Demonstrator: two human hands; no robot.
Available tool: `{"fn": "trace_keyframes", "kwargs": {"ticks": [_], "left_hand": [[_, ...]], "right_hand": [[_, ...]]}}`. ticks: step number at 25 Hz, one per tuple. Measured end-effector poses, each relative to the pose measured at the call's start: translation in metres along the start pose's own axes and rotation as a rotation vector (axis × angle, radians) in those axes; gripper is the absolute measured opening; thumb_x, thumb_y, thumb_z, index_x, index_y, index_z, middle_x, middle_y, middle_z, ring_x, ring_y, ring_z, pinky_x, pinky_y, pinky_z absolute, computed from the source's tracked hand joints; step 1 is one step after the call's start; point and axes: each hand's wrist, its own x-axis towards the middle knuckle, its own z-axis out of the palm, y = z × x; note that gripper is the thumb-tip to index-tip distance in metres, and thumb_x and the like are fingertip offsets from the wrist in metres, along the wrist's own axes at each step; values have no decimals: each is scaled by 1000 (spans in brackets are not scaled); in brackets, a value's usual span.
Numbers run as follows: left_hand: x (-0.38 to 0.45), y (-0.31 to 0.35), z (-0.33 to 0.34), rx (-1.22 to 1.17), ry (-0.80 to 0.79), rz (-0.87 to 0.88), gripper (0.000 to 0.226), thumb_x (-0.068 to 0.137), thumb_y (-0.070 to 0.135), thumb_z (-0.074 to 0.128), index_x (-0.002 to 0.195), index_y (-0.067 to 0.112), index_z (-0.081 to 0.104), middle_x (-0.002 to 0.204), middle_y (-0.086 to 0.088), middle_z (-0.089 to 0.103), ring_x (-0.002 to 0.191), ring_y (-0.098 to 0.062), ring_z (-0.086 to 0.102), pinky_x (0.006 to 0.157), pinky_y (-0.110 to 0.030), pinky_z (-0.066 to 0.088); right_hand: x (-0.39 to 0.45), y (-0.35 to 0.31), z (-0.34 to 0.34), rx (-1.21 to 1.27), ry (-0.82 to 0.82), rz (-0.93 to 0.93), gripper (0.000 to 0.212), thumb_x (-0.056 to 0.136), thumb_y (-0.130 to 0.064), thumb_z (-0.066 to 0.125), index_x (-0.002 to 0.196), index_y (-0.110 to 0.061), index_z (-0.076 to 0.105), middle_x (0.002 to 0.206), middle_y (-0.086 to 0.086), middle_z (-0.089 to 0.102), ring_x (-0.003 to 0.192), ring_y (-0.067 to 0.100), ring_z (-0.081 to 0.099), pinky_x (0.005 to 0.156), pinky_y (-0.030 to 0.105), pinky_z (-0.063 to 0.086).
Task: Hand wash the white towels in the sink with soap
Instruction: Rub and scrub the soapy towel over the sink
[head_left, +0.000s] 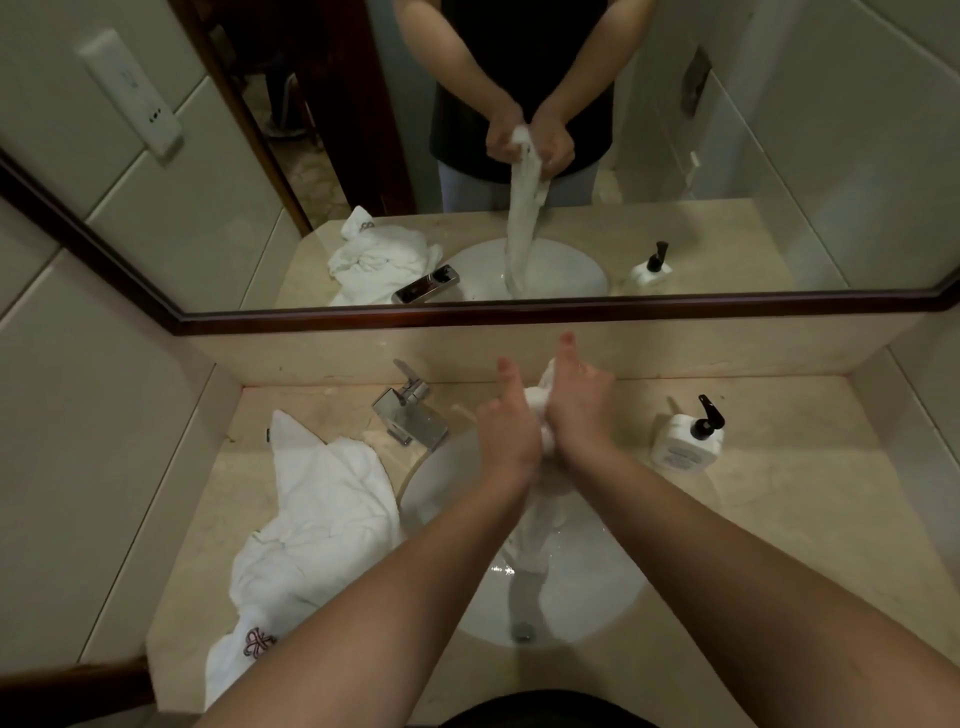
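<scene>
At frame centre, a wet white towel was clasped between left hand and right hand, its tail hung into the sink, apparently so wrung water drained there; a second towel lay on the worktop, lower left.

A bathroom: a round white basin set in a beige marble counter, a chrome tap behind the basin, a dark-framed wall mirror above it.

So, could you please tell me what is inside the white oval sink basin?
The white oval sink basin holds the lower end of the wrung white towel and a metal drain. The forearms cover part of the bowl.
</scene>
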Motion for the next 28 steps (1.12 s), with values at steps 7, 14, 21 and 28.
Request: {"fn": "trace_keyframes", "kwargs": {"ticks": [7,14,21,28], "left_hand": [[-5,6,-7,97,-22,69,58,104,56,28,61,21,46,60,1,52,54,-10,48,59,-21,44],[-2,11,-1,100,17,27,62,104,56,27,96,8,65,90,-13,65,83,-25,62,79,-29,51],[3,2,-3,172,46,15,57,105,52,31,117,4,61,102,-15,67,89,-26,64,78,-33,49],[-10,4,-6,36,45,-13,71,103,58,28,117,-3,62,117,-24,65,107,-39,63,89,-45,51]], "right_hand": [[-8,2,-10,-106,-92,-64,34,104,-29,44,100,-2,66,90,20,67,89,36,64,83,45,49],[-15,-2,-7,-64,-72,-44,52,98,-57,44,69,-18,62,78,7,70,78,26,68,80,45,56],[-23,9,-9,-44,-58,-84,52,99,-52,46,62,-18,58,60,-5,60,54,4,57,55,16,44],[-19,5,-11,-45,-96,-58,51,98,-55,44,66,-18,60,69,3,65,66,15,62,65,32,49]]}}
